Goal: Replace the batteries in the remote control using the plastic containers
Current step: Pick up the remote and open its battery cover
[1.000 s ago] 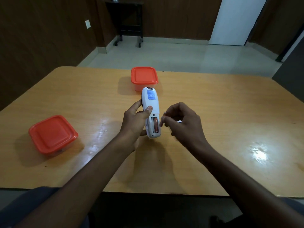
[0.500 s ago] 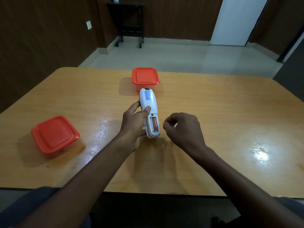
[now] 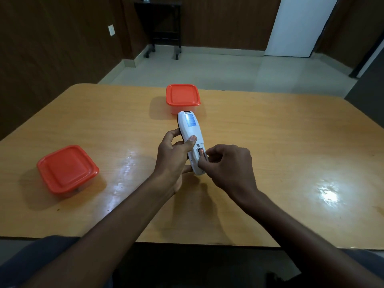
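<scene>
My left hand grips a white remote control above the wooden table, back side up, thumb across its middle. The battery compartment at its near end is uncovered and an orange battery shows inside. My right hand has its fingers curled, and its thumb and fingertips reach into the compartment and pinch at the near end of the battery. Two plastic containers with orange lids stand closed: one just beyond the remote, the other at the left of the table.
The table's near edge runs just below my forearms. Beyond the far edge lie a tiled floor, a dark wheeled stand against the wall and a white door. No compartment cover is in view.
My right hand drew back to the right of the remote, then returned to the battery compartment with its fingertips on the battery. The left hand kept hold of the remote, tilting it slightly.
</scene>
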`<state>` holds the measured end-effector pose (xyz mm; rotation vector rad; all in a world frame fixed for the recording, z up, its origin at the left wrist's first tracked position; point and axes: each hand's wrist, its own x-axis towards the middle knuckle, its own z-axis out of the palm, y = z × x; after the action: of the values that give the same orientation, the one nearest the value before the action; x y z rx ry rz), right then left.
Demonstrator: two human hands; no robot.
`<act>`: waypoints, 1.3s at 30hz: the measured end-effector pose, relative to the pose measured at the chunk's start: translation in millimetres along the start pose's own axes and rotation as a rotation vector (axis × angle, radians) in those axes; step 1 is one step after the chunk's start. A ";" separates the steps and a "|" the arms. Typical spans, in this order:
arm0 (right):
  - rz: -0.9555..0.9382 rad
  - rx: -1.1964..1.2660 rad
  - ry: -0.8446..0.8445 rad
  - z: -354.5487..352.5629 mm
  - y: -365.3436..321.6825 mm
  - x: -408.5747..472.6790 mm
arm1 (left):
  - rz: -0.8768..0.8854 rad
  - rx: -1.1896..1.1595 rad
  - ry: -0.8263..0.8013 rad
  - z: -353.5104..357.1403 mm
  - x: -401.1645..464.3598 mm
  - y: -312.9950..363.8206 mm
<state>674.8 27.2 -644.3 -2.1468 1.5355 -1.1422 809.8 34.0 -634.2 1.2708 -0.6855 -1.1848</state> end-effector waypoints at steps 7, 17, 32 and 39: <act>-0.013 -0.039 0.044 3.9 -2.4 -2.1 | 0.013 -0.002 0.032 0.4 2.3 -1.9; 0.005 -0.425 -0.161 -3.2 15.9 2.2 | -0.066 0.253 0.143 -28.7 23.7 1.8; 0.047 -0.296 -0.168 -6.9 18.9 13.5 | 0.066 0.843 0.224 -54.0 26.0 9.5; 0.130 -0.067 -0.145 10.3 15.5 59.8 | 0.211 0.730 0.250 -52.3 31.9 33.5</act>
<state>679.5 -34.4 -634.1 -2.0869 1.6414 -0.8852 876.6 18.7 -620.9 1.8538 -1.0841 -0.5887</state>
